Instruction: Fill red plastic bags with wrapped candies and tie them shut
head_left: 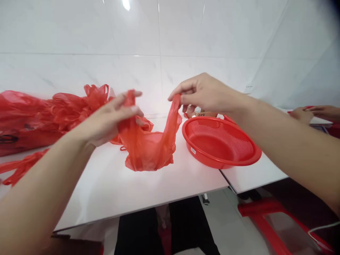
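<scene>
A thin red plastic bag (147, 150) hangs between my two hands over the white table (106, 191), its two handles pulled up and apart. My left hand (114, 115) grips the left handle between thumb and fingers. The right handle is pinched in the fingertips of my right hand (200, 92). More red plastic lies behind the bag, partly hidden by it. To the right, under my right forearm, stands a red plastic colander (212, 141) with a small white label on its side; nothing shows inside it.
A heap of red plastic bags (66, 109) lies along the wall at the left. Behind the colander is a cardboard box (204, 114), mostly hidden. Another person's hands (316, 112) are at the far right. A red stool (262, 209) stands below the table's front edge.
</scene>
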A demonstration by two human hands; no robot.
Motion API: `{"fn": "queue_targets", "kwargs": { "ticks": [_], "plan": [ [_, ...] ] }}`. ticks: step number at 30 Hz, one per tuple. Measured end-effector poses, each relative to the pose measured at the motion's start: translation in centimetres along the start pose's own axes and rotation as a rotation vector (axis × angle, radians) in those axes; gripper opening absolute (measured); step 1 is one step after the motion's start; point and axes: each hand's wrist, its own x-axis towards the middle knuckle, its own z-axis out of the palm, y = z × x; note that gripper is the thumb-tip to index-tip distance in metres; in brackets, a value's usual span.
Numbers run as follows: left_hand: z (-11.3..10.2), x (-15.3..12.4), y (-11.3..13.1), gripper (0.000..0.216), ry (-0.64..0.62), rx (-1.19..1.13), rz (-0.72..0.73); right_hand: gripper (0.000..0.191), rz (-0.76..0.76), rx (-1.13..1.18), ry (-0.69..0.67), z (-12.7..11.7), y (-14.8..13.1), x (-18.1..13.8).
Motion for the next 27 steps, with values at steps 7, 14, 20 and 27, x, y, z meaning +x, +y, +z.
{"fn": "queue_targets", "kwargs": {
  "ticks": [7, 14, 20, 27],
  "plan": [
    [3.5, -0.3, -2.1, 0.022, -0.323, 0.034, -0.216, 0.018, -0.230, 0.139, -0.198, 6.6, -1.4, 1.2],
    [2.9, -0.8, -3.6, 0.038, -0.231, -0.180, -0.368, 0.028, -0.189, 0.063, -0.087, 8.4, 3.5, -0.2],
    [2.5, -1.1, -4.3, 0.031, -0.163, -0.240, -0.338, 0.006, -0.159, 0.202, 0.137, 8.2, 2.9, -2.2],
    [2.7, -1.6, -4.1, 0.035, -0.242, -0.191, -0.316, 0.015, -0.132, 0.144, 0.030, 9.7, 2.8, -1.9]
  ]
}}
